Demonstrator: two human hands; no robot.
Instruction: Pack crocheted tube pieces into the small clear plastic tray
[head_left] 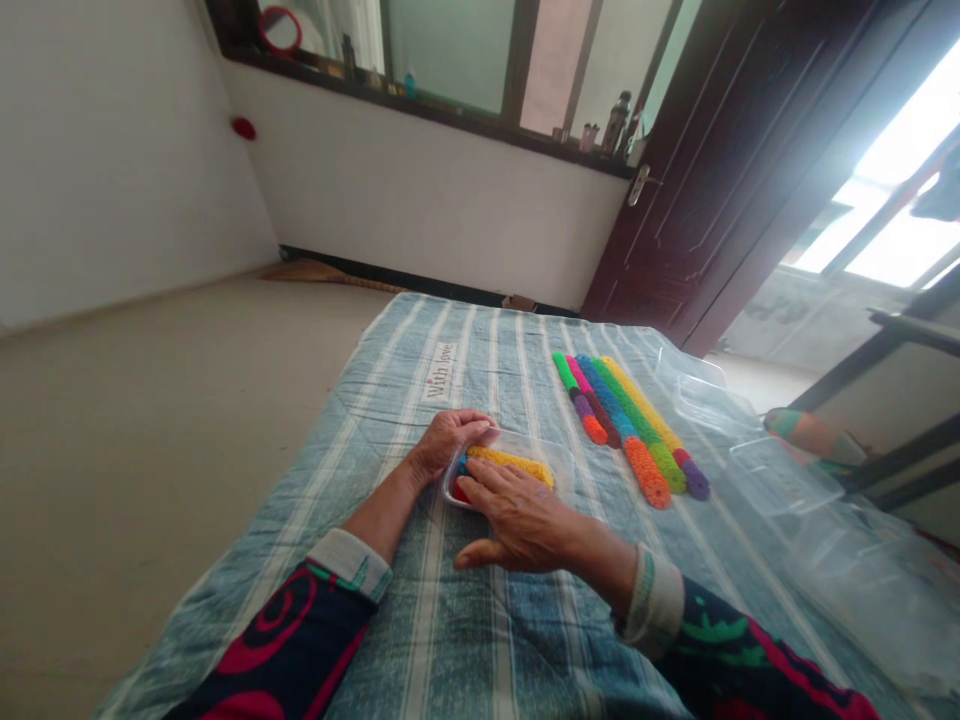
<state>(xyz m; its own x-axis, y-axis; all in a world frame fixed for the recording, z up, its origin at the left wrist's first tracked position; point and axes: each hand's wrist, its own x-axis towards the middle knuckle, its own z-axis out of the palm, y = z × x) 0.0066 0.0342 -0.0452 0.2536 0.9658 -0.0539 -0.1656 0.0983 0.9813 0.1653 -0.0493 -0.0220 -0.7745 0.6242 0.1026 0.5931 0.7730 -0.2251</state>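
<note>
Tray (534, 445) of clear plastic lies crosswise, long axis running left to right, its left end gripped by the curled left hand (448, 442), its middle under the spread right hand (517, 515) resting on a yellow strip (510, 462).

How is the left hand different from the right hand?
The left hand curls over the end of the clear plastic box, while the right hand lies spread across the box, over the yellow strip. Its thumb reaches out above the blanket. The left sleeve has a red swirl; the right sleeve has green and red marks. Both hands are bare and touch the box, and both sleeves are dark with pale cuffs.
</note>
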